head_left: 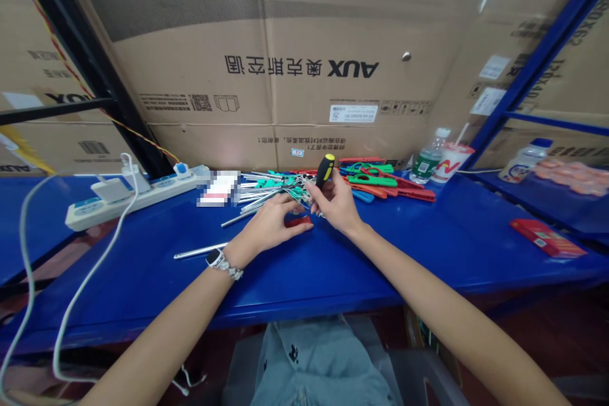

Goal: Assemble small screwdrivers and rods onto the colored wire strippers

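My right hand (335, 203) is closed round a black and yellow screwdriver (326, 170), its handle pointing up. Just to the left, my left hand (273, 223) lies low over the table with its thumb and fingers on a red piece (299, 222). Behind both hands is a pile of metal rods (257, 193) with green parts (295, 187). Red, green, orange and blue plastic handles (380, 179) lie heaped to the right of the screwdriver. The screwdriver's tip is hidden by my fingers.
A single metal rod (200, 251) lies left of my wrist. A white power strip (137, 195) with plugs and cables sits at the left. A water bottle (427, 157), a cup with a straw (451, 162) and a red box (547, 238) stand or lie at the right. Cardboard (304, 25) rises behind.
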{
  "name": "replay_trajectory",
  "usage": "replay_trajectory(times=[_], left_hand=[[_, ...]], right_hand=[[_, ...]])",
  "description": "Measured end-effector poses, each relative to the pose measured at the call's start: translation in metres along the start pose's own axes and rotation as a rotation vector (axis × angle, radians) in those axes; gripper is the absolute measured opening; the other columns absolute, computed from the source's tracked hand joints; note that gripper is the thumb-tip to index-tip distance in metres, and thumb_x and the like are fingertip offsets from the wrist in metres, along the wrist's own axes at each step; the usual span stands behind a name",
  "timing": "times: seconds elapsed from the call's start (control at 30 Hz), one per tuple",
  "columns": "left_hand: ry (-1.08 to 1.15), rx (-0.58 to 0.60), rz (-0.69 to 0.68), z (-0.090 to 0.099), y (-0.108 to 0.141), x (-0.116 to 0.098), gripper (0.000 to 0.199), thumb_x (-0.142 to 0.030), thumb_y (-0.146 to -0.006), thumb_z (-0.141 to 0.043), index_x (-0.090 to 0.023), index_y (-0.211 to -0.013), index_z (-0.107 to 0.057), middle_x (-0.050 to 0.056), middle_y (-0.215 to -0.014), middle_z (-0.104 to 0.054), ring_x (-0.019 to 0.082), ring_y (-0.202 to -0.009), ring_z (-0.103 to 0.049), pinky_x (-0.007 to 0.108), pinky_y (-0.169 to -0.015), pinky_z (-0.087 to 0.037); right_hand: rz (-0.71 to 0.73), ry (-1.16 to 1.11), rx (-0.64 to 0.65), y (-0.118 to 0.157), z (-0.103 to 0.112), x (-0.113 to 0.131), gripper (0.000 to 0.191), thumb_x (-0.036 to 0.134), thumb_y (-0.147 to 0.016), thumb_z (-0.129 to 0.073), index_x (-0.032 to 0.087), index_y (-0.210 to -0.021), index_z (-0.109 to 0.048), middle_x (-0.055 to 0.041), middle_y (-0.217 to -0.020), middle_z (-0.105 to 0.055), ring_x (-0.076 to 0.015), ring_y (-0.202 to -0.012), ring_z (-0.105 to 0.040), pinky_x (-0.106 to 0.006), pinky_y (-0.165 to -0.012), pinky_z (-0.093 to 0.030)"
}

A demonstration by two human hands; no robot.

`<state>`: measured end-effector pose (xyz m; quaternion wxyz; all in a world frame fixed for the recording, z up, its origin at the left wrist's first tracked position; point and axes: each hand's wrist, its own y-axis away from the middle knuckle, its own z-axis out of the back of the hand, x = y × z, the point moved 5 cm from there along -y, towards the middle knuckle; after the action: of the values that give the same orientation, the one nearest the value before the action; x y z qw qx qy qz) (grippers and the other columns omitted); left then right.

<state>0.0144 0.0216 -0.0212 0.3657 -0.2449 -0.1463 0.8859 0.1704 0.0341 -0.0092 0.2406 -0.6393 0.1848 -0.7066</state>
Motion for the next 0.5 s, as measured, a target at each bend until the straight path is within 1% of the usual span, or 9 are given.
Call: replay_trajectory(times=[0.1, 0.2, 0.33, 0.5], left_hand=[[0.090, -0.042, 0.007, 0.0001, -0.0015, 0.0026, 0.027, -0.046, -0.090, -0.070, -0.019, -0.097, -0.072, 0.008, -0.102, -0.069, 0.024, -0.096, -0.064, 0.038, -0.085, -0.050], [0.150, -0.031, 0.019, 0.0008, -0.0029, 0.0049, 0.019, -0.038, -0.092, -0.066, -0.020, -0.090, -0.072, 0.006, -0.095, -0.071, 0.022, -0.090, -0.065, 0.037, -0.084, -0.050], [0.172, 0.011, 0.015, 0.0026, -0.0039, 0.0031, 0.023, -0.036, -0.095, -0.060, -0.020, -0.088, -0.075, 0.006, -0.088, -0.073, 0.021, -0.085, -0.064, 0.036, -0.082, -0.049], [0.275, 0.003, 0.055, 0.0007, -0.0037, 0.0027, 0.020, -0.034, -0.093, -0.063, -0.021, -0.089, -0.078, 0.005, -0.088, -0.076, 0.020, -0.083, -0.065, 0.034, -0.080, -0.050]], right_hand=[[-0.020, -0.074, -0.035, -0.0008, -0.0001, -0.0004, 0.040, 0.055, -0.087, -0.070, 0.027, -0.099, -0.044, 0.0046, -0.068, -0.064, -0.0159, -0.046, -0.063, -0.028, -0.041, -0.050], [-0.026, -0.111, -0.055, -0.0008, -0.0009, -0.0001, 0.042, 0.056, -0.086, -0.070, 0.026, -0.099, -0.043, 0.0042, -0.068, -0.065, -0.0158, -0.046, -0.064, -0.026, -0.039, -0.049], [-0.033, -0.132, -0.059, 0.0000, -0.0026, 0.0012, 0.043, 0.057, -0.085, -0.070, 0.026, -0.098, -0.043, 0.0046, -0.068, -0.064, -0.0158, -0.046, -0.064, -0.026, -0.039, -0.050], [-0.053, -0.152, -0.055, 0.0007, -0.0045, 0.0027, 0.044, 0.057, -0.085, -0.070, 0.026, -0.100, -0.043, 0.0047, -0.069, -0.064, -0.0153, -0.046, -0.065, -0.026, -0.040, -0.052]])
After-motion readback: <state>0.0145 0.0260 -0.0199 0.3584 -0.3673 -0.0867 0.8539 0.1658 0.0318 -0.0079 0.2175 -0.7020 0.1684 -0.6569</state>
